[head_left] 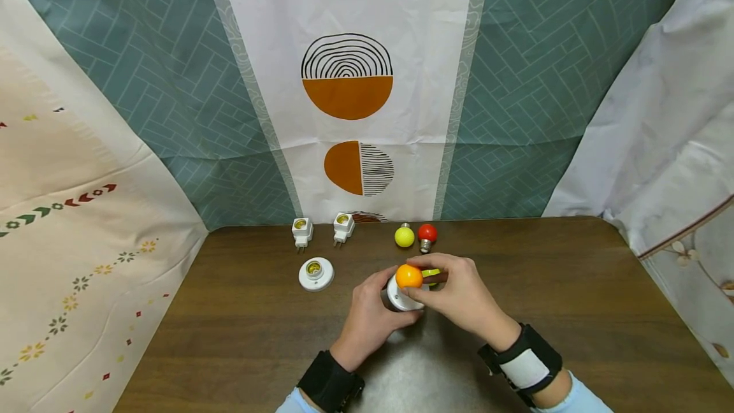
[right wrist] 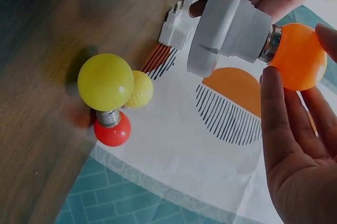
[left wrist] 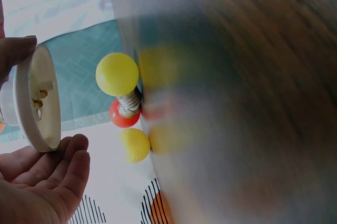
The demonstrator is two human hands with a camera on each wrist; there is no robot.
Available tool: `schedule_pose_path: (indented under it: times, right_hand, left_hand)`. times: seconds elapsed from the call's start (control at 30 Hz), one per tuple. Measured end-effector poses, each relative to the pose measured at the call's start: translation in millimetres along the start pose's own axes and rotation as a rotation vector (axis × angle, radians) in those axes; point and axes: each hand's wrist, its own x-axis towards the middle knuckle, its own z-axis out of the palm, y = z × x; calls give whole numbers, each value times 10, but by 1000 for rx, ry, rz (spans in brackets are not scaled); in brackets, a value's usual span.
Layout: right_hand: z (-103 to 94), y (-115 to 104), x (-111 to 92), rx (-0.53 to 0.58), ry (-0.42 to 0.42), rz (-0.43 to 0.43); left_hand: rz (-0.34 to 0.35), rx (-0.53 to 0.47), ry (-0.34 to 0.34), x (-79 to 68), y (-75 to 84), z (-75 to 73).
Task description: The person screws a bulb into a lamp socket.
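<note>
My left hand (head_left: 375, 308) grips a white round lamp holder (left wrist: 42, 97) by the edge of its base, tilted and lifted off the table. Its underside with brass terminals faces the left wrist camera. Around an orange bulb (right wrist: 301, 58) curl the fingertips of my right hand (head_left: 461, 289). The bulb's metal screw base sits at the holder's socket mouth, part of the metal still showing. Behind the right hand, a yellow bulb (right wrist: 105, 81) lies on the table, mostly covered in the head view.
Farther back lie a red bulb (head_left: 427, 232) and another yellow bulb (head_left: 404, 237). To the left are a second round lamp holder (head_left: 316, 273) and two white plug-in sockets (head_left: 302, 232). A patterned cloth (head_left: 350, 164) hangs behind the wooden table (head_left: 241, 324).
</note>
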Motion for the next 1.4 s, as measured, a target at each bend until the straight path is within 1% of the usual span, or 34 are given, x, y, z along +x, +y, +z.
schedule_pose_path:
  times: [0.2, 0.4, 0.5, 0.6, 0.73, 0.87, 0.97, 1.07, 1.17, 1.4]
  right_hand:
    - [-3, -3, -11, -3, 36, 47]
    - [-2, 8, -11, 10, 32, 58]
    - [-10, 13, -10, 8, 5, 51]
    - [-24, 23, -7, 2, -46, 41]
    - [-38, 26, -5, 14, -113, 54]
    - [-80, -196, 16, 27, -145, 88]
    - [-81, -265, 23, 31, -140, 90]
    - [-40, -110, 10, 42, -121, 81]
    - [-21, -22, -2, 62, -95, 74]
    - [2, -6, -9, 94, -18, 67]
  left_hand:
    - [-6, -10, 4, -4, 2, 8]
    - [-3, -12, 2, 5, 7, 13]
    - [0, -7, 3, 6, 3, 12]
    - [0, -2, 6, 6, -4, 13]
    - [3, 2, 7, 6, -8, 14]
    - [3, 2, 5, 9, -6, 12]
    - [6, 0, 8, 10, -3, 11]
    - [11, -1, 13, 11, -2, 10]
    - [13, -3, 13, 12, 1, 8]
    - [17, -16, 15, 15, 16, -5]
